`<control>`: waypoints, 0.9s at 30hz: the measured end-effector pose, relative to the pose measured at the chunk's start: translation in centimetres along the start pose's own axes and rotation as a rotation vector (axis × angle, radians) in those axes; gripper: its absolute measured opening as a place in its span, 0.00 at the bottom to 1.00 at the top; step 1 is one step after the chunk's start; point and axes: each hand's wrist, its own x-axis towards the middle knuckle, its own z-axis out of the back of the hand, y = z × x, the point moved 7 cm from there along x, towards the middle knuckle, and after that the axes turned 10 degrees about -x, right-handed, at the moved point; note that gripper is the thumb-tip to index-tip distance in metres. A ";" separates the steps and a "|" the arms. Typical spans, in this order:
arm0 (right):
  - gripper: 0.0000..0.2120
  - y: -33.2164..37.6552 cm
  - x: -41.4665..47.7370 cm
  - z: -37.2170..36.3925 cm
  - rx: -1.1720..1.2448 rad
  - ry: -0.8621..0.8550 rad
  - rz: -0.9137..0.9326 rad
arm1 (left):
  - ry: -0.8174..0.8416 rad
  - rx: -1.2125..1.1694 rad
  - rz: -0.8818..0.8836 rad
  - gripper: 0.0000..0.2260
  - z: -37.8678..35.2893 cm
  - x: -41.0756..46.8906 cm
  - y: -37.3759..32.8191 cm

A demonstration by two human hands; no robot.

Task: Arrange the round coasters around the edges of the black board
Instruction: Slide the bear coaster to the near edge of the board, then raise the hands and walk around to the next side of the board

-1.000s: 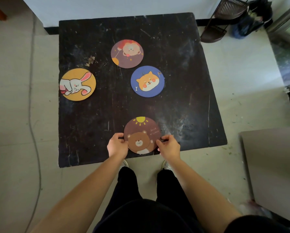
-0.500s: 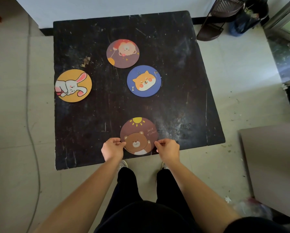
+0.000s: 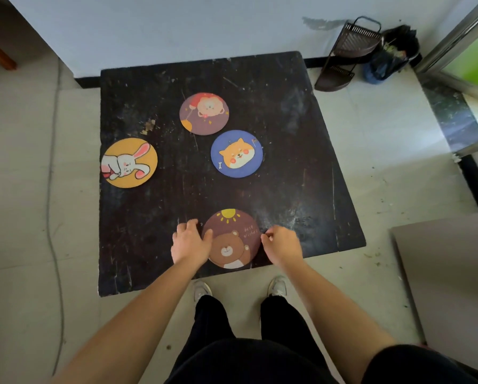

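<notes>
The black board (image 3: pixel 301 134) lies on the floor with four round coasters on it. The brown bear coaster (image 3: pixel 232 239) lies flat at the board's near edge. My left hand (image 3: pixel 189 243) is at its left side, fingers spread, thumb over the rim. On the other side, my right hand (image 3: pixel 283 245) hovers with loosely curled fingertips at the rim. The yellow rabbit coaster (image 3: pixel 129 162) sits at the left edge. The blue dog coaster (image 3: pixel 236 153) and the purple lion coaster (image 3: pixel 204 113) lie near the middle.
A dark wire rack (image 3: pixel 348 51) and a black bag (image 3: pixel 390 54) stand by the wall at the back right. A grey panel (image 3: pixel 448 273) lies to the right. A cable (image 3: pixel 50 189) runs along the floor on the left. My shoes (image 3: pixel 202 289) touch the board's near edge.
Both hands have loosened from pinching the bear coaster; the left fingers have spread. The coaster stays at the near edge. The view has pulled back and tilted up.
</notes>
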 end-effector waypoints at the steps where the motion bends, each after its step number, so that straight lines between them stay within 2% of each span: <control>1: 0.13 0.6 0.3 2.1 -0.024 -0.072 0.033 | -0.014 0.091 -0.087 0.26 1.3 0.4 -1.7; 6: 0.25 4.6 0.7 15.7 -0.193 -0.482 0.212 | -0.233 0.362 -0.503 0.28 10.5 0.9 -12.5; 12: 0.29 6.0 -4.0 31.2 -0.244 -1.021 0.309 | -0.561 0.277 -0.899 0.30 19.2 -3.5 -27.0; 16: 0.32 5.7 -5.0 33.7 -0.293 -1.083 0.339 | -0.571 0.308 -0.914 0.31 19.2 -4.6 -29.8; 19: 0.34 2.6 -5.2 35.9 -0.317 -1.100 0.348 | -0.573 0.313 -0.985 0.32 16.8 -7.3 -33.2; 23: 0.36 -3.3 -3.5 39.6 -0.333 -1.132 0.372 | -0.583 0.335 -1.003 0.33 12.4 -9.6 -38.7; 27: 0.37 -12.0 0.0 43.4 -0.316 -1.086 0.347 | -0.579 0.380 -0.921 0.34 6.5 -10.8 -43.8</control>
